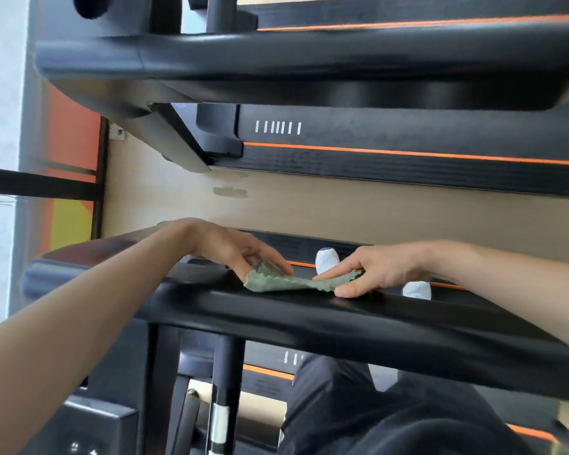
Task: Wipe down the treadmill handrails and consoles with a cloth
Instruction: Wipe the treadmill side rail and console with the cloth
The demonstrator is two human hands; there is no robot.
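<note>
Head view: the cloth point(296, 283) is seen at centre, lying twisted on top of the near handrail point(342, 318). Its 9 o'clock end is pinched by the left hand point(240, 251) and its 3 o'clock end by the right hand point(378, 274). It is being held stretched rather than pressed flat, so the wiping of this rail is judged to be barely under way. No wiped stretch can be told from an unwiped one. The panel point(89, 431) at 7 o'clock and the far treadmill point(276, 57) at 12 o'clock are judged left to do.

A long bare run of rail is offered toward 3 o'clock. At 9 o'clock the rail curves away. Its rounded edge drops off toward 6 o'clock, where posts point(225, 382) and a knee point(358, 405) crowd the space.
</note>
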